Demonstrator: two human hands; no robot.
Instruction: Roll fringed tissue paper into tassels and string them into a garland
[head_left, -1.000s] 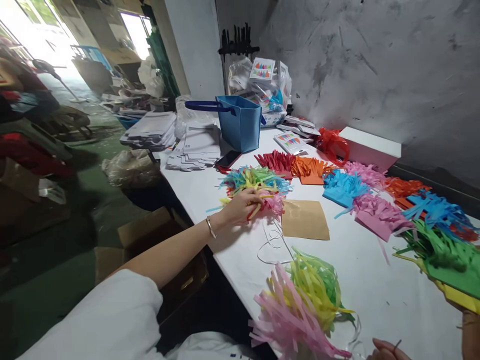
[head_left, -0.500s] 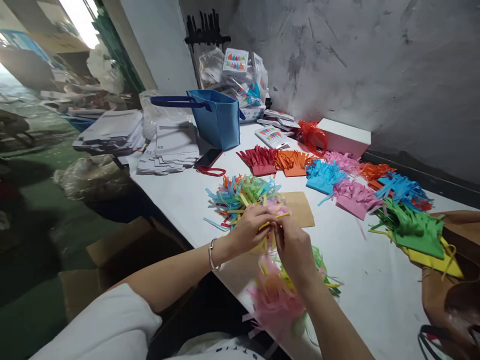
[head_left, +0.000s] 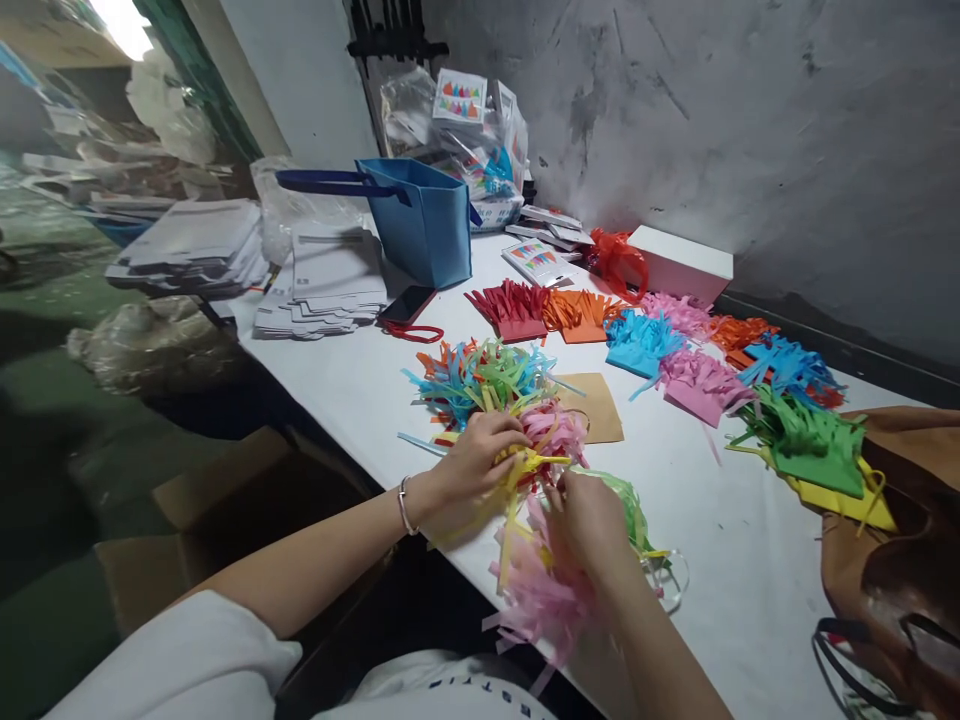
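Note:
My left hand is closed around a yellow paper tassel, whose twisted end points right and whose strips hang down. Just right of it, my right hand has its fingers pinched low over the strips; what lies between the fingertips is hidden. Below the hands, a pink tassel spills over the table edge. Green strips and a thin pale ribbon lie beside my right wrist. Past my left hand sits a heap of blue, orange and green tassels, with pink strips nearer me.
A brown card lies behind the hands. Fringed paper bundles in several colours run along the table's right side. Farther back stand a blue bag, a phone, paper stacks and a white box. A brown bag is at right.
My hands have moved apart; the right has dropped down away from the left. The yellow tassel's twisted end now shows by my left hand. The view has shifted slightly.

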